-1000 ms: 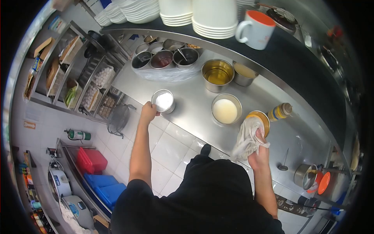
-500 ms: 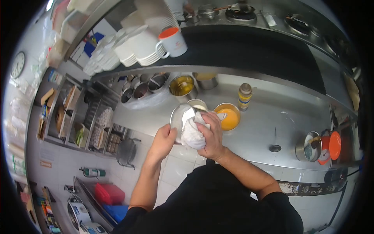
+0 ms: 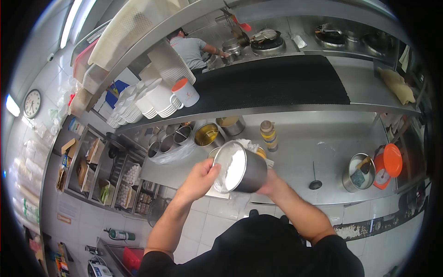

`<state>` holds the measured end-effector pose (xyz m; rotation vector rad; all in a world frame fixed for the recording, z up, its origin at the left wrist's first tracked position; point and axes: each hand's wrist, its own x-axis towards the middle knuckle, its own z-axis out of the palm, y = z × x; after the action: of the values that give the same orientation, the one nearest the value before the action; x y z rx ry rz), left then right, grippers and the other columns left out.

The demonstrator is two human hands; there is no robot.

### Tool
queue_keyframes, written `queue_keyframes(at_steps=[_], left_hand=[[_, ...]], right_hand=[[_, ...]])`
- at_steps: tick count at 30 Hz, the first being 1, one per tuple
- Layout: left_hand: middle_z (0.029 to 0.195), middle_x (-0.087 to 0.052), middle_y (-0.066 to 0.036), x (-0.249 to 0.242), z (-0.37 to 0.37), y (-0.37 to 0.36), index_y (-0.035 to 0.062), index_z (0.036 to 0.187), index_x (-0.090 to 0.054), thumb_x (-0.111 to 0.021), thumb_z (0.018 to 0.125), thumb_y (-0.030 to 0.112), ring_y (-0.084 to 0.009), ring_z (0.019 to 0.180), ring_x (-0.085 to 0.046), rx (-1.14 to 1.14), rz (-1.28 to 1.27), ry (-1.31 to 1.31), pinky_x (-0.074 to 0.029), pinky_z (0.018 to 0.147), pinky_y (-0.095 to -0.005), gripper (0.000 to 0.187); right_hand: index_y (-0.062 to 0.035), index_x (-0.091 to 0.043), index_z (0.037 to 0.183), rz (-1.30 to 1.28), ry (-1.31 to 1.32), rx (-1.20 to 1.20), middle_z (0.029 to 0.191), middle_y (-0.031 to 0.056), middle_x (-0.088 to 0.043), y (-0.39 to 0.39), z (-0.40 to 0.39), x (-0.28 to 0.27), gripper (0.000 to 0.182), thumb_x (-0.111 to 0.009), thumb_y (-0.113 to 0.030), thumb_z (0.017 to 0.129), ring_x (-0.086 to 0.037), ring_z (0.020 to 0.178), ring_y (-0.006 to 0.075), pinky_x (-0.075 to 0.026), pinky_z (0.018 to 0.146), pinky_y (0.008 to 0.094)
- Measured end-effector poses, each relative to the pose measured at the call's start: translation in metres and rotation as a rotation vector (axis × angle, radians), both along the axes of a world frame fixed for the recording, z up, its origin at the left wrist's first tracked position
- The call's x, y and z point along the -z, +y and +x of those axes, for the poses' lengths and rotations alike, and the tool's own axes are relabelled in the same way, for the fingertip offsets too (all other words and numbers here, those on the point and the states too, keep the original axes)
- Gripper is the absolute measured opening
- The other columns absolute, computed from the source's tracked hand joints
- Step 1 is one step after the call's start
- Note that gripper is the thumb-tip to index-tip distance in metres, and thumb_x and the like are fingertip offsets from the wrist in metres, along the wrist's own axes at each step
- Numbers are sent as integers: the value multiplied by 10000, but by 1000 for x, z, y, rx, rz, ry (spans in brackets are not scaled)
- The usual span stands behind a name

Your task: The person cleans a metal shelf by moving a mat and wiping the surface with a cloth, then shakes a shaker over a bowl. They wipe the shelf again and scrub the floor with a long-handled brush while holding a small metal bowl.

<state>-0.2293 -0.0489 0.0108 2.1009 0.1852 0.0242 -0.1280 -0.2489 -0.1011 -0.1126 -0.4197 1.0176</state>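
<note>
A metal pot [image 3: 251, 171] is tilted on its side above the counter's front edge, its mouth facing left and showing a bright white inside. My left hand [image 3: 203, 177] grips its rim from the left, thumb over the edge. My right hand [image 3: 271, 182] is at the pot's far right side, its fingers mostly hidden behind the pot. A white cloth [image 3: 249, 145] shows behind the pot, near that hand. An orange-filled bowl [image 3: 261, 152] is mostly covered by pot and cloth.
On the steel counter [image 3: 295, 177] are a yellow-labelled bottle [image 3: 268, 136], a ladle [image 3: 315, 184], a pot with a brush [image 3: 359, 173], an orange scale [image 3: 382, 177] and a pot of yellow liquid [image 3: 208, 135]. Cups line the upper shelf. A co-worker [image 3: 189, 48] stands at the stove.
The pot has turned so its mouth and side show. The cloth, bunched in my right hand before, is now behind the pot. The view has tilted up, bringing the co-worker into fuller view.
</note>
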Motion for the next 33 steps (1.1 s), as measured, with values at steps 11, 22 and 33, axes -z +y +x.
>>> queue_keyframes(at_steps=[11,22,33], left_hand=[[773,-681,-179,-103,97,23,-65,942,-649,-600,1006,202,-223,695,-637,-46,504,-343,-518,676,-394,278],[775,-718,-135,-176,345,200,-37,942,-729,-677,919,263,-218,596,-664,-224,559,-111,-513,536,-372,305],[954,-765,-180,-131,413,256,-62,940,-732,-617,894,44,-277,675,-748,-364,329,26,-567,562,-416,163]], right_hand=[[-99,-423,1596,28,8,341,1556,122,-547,-105,-6,-11,603,-502,-448,1110,-550,1416,317,-459,1194,510],[-84,-507,1523,-413,157,815,1431,88,-636,-160,-42,30,510,-648,-187,1044,-633,1300,269,-525,1117,429],[-99,-524,1498,-568,224,1049,1363,64,-659,-170,-69,49,486,-606,-269,1050,-655,1232,238,-552,1051,397]])
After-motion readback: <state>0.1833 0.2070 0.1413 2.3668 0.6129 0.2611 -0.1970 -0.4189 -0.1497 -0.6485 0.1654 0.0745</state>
